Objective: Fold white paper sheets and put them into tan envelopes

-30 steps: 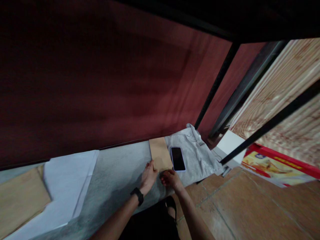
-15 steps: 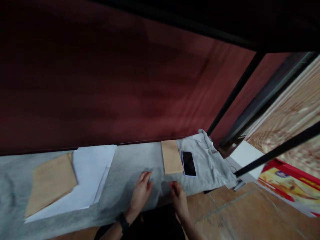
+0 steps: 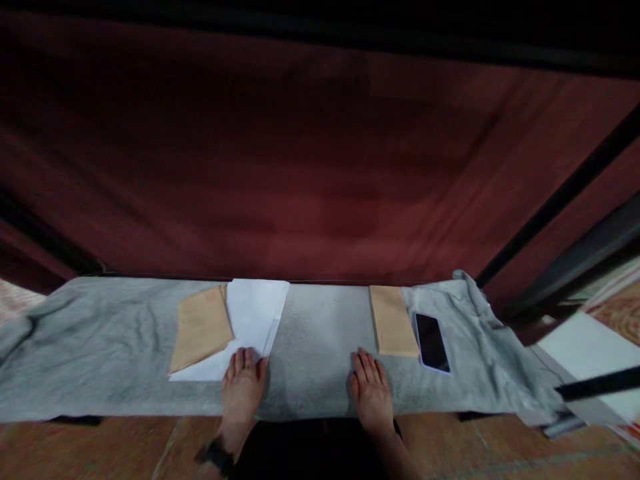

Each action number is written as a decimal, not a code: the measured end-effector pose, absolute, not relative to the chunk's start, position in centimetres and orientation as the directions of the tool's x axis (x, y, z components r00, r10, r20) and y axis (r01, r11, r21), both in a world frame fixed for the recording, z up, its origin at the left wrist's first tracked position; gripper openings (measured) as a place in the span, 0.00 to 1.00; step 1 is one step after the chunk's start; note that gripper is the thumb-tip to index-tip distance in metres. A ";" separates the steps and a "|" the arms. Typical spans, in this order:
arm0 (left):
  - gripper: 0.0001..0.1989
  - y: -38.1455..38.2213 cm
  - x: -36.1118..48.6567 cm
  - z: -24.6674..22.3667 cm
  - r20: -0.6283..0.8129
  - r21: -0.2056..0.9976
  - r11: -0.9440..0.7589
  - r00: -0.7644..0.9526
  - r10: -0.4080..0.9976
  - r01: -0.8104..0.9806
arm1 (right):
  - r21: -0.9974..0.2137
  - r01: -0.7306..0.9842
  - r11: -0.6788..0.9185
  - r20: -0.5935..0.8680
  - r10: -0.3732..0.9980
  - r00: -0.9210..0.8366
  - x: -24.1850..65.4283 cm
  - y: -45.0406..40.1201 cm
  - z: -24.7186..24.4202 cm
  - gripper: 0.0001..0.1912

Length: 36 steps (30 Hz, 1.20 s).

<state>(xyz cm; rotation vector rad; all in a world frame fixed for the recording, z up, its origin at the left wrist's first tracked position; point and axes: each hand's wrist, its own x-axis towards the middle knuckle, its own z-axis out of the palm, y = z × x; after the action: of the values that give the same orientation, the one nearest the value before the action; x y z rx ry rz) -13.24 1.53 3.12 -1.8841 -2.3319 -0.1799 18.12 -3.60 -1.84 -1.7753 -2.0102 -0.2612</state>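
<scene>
My left hand [image 3: 243,387] lies flat with its fingertips on the lower edge of the white papers [image 3: 255,310]. Brown envelopes [image 3: 203,327] overlap those papers on their left side. On the grey cloth [image 3: 320,333] rests my right hand [image 3: 372,390], palm down and fingers stretched, holding nothing. Just above its fingers lies a brown paper packet [image 3: 395,321]. To the right of the packet is a phone [image 3: 433,342] with a dark screen and a pale purple edge.
A dark red panel [image 3: 320,167] rises behind the cloth-covered surface. Black bars [image 3: 560,193] slant at the right. A white box [image 3: 590,360] stands past the right end, above the tiled floor [image 3: 450,447].
The view has turned left, so things on the cloth appear further right. My left hand has moved to the white papers, and both hands have flattened from curled poses.
</scene>
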 end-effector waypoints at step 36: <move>0.24 -1.7 3.4 5.9 0.048 0.206 -0.381 0.380 0.924 0.901 | -0.882 0.470 0.030 0.156 0.960 0.233 17.6 0.2 0.3 0.23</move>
<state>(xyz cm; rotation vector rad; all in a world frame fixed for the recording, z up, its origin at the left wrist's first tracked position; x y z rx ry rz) 3.44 -1.70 5.88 -2.7268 -1.8177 -0.2555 17.60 0.20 0.31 -1.5849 -1.3753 0.6688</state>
